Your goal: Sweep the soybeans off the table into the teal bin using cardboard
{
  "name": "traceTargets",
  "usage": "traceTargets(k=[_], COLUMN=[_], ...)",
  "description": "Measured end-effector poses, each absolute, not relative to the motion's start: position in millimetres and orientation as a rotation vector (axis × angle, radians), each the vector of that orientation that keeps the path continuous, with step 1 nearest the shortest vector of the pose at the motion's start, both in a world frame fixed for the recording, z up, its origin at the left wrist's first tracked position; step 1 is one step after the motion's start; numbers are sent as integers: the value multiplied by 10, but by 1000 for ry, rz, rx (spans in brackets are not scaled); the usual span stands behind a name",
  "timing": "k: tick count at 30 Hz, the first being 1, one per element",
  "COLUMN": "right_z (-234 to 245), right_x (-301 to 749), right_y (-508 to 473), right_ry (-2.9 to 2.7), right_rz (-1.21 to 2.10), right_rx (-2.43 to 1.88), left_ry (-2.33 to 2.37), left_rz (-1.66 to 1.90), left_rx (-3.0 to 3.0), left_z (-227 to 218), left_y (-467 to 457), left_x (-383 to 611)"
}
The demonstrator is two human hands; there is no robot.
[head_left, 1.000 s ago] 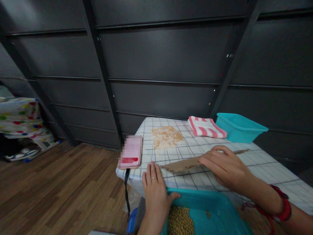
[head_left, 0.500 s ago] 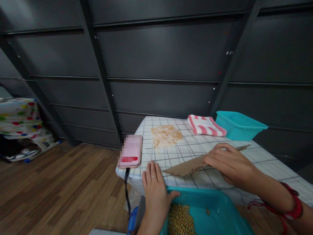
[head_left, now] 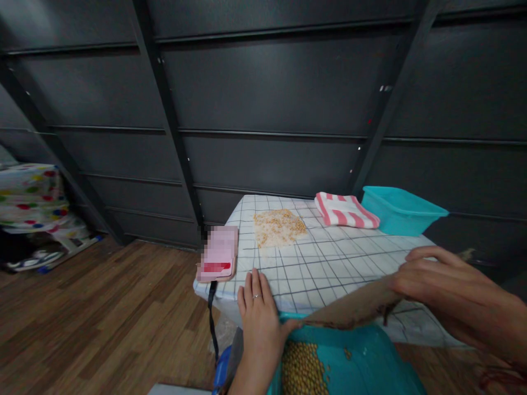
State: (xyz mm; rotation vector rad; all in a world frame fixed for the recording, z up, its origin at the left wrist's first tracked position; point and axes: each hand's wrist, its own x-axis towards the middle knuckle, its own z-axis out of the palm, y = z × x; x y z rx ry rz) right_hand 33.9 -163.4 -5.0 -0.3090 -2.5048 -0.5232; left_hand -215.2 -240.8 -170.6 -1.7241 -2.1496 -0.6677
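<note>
In the head view my right hand point(head_left: 438, 280) grips a strip of brown cardboard point(head_left: 354, 303). The strip slants over the far rim of a teal plastic bin point(head_left: 354, 367), its left tip close to my left thumb. Small yellowish-brown beans point(head_left: 302, 367) are heaped at the bin's left side, and a few lie apart on its floor. My left hand point(head_left: 259, 318) rests with fingers stretched out at the table's edge, its thumb over the corner of the bin's rim. The bin's near part is cut off by the frame.
A checked white cloth point(head_left: 284, 269) covers the table. On it lie a pale patch with scattered yellow grains point(head_left: 280, 227), a pink-cased phone-like item point(head_left: 218, 255), a striped towel point(head_left: 346, 209) and a second teal bin point(head_left: 401, 211). A dark panelled wall point(head_left: 272, 93) stands behind.
My right hand has moved right and toward me with the cardboard, which has gone from above the tablecloth to above the bin's far rim. My left hand has stayed nearly still.
</note>
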Motion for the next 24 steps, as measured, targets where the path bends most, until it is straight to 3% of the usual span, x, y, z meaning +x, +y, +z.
traceTargets(k=[24], right_z=[-271], right_x=[-572], right_y=[-1397], right_ry=[-2315], right_rz=[-948], right_rx=[-145], left_ry=[-2245], left_rz=[-663], left_rx=[-1662], left_z=[-1560], left_y=[-2432], left_x=[-2042])
